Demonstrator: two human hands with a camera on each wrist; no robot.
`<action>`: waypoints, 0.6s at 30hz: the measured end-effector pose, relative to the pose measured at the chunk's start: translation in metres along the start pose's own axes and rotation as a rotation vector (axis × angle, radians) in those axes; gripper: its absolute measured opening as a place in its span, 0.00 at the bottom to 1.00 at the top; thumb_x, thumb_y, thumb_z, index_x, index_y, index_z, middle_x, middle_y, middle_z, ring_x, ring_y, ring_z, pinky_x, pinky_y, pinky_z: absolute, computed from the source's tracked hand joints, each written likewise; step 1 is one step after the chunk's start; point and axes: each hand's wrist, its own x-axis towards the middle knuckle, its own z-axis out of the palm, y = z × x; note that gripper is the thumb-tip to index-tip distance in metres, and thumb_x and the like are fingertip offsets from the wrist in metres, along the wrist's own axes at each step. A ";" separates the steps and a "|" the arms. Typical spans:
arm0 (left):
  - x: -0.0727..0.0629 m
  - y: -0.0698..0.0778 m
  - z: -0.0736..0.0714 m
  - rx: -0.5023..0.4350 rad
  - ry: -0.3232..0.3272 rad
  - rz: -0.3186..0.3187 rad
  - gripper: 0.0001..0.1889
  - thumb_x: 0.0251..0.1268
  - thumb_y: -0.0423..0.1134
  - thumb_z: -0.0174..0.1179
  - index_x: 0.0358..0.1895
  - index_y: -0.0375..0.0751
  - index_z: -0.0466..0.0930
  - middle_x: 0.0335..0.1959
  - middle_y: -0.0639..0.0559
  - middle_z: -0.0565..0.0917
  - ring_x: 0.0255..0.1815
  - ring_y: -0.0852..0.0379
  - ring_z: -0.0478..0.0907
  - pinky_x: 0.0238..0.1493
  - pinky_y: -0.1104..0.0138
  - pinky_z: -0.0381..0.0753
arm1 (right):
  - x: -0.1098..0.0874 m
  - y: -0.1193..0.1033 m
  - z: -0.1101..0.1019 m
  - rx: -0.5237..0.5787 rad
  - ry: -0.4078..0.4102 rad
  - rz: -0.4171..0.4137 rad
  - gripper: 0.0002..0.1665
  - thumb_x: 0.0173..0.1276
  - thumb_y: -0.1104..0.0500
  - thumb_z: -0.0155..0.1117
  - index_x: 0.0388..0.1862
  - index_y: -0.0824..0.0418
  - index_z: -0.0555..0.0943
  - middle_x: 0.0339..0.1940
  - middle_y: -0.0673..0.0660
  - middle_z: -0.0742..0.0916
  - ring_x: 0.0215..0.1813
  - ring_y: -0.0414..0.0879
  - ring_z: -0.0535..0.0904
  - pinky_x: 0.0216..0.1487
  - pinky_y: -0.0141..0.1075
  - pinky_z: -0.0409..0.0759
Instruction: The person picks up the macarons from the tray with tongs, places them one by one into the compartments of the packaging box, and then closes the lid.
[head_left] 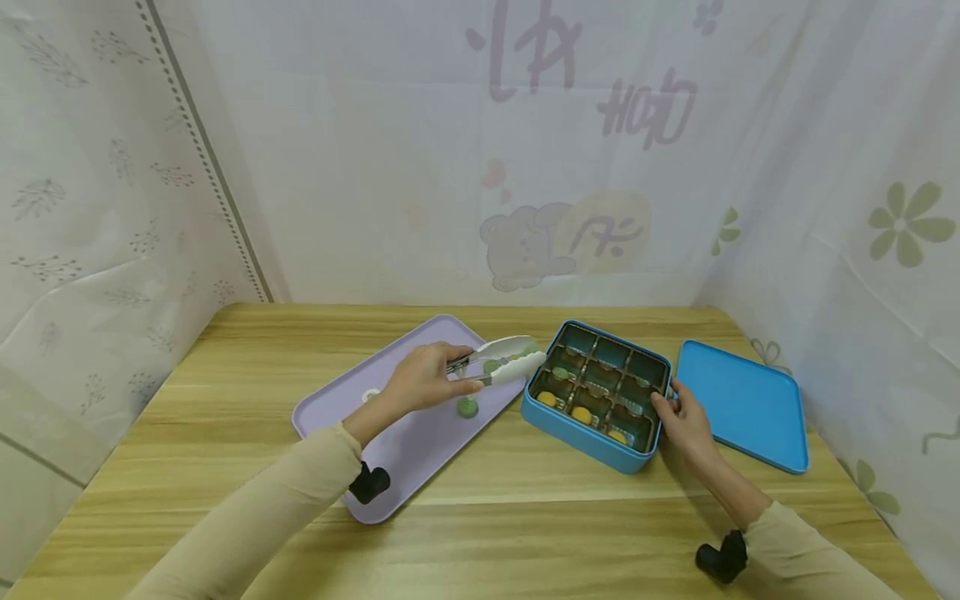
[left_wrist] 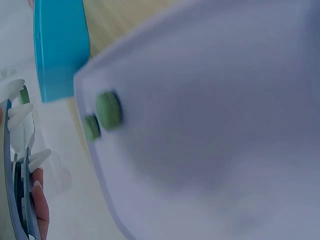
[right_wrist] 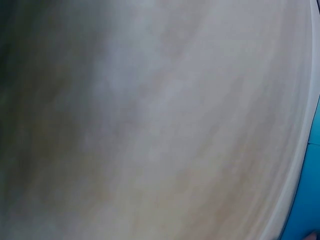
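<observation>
The left hand (head_left: 426, 377) pinches white-tipped tongs (head_left: 517, 368) above the lilac tray (head_left: 420, 454), the right hand (head_left: 686, 423) grips the blue box (head_left: 588, 435) — the tongs' long axis runs left to right, tips, a green piece (left_wrist: 24, 95) between them, pointing boxward — and the curtain (head_left: 360, 167) behind bears lettering I cannot read surely.

in the middle of the head view, the tongs (head_left: 517, 367) pair shiny metal handles with smooth white plastic-looking tips. the tray (head_left: 420, 450) at centre left looks like matt plastic, the green pieces (head_left: 467, 407) on it dull-surfaced. right of centre, the box (head_left: 577, 434) is smooth with a soft sheen, plastic or painted metal, i cannot tell; its brown insert (head_left: 597, 379) is glossy, see-through plastic. lower down, the table (head_left: 525, 517) shows smooth wood grain; creased, printed cloth (head_left: 375, 167) fills the top, and matt fabric covers the sleeves (head_left: 277, 492)
</observation>
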 end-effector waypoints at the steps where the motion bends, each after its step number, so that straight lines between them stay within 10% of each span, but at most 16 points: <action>1: 0.004 0.004 0.003 0.008 -0.005 0.009 0.30 0.50 0.51 0.69 0.57 0.41 0.79 0.41 0.48 0.84 0.28 0.59 0.69 0.25 0.69 0.67 | 0.000 0.000 0.000 -0.002 0.001 -0.002 0.42 0.76 0.46 0.43 0.75 0.70 0.42 0.28 0.53 0.68 0.23 0.38 0.62 0.26 0.32 0.66; 18: 0.041 0.056 0.037 0.089 -0.090 0.121 0.31 0.52 0.54 0.67 0.59 0.42 0.77 0.22 0.53 0.79 0.21 0.62 0.65 0.18 0.70 0.63 | -0.002 -0.001 0.002 0.002 0.008 -0.001 0.42 0.76 0.47 0.43 0.74 0.72 0.42 0.29 0.53 0.67 0.22 0.37 0.61 0.24 0.32 0.65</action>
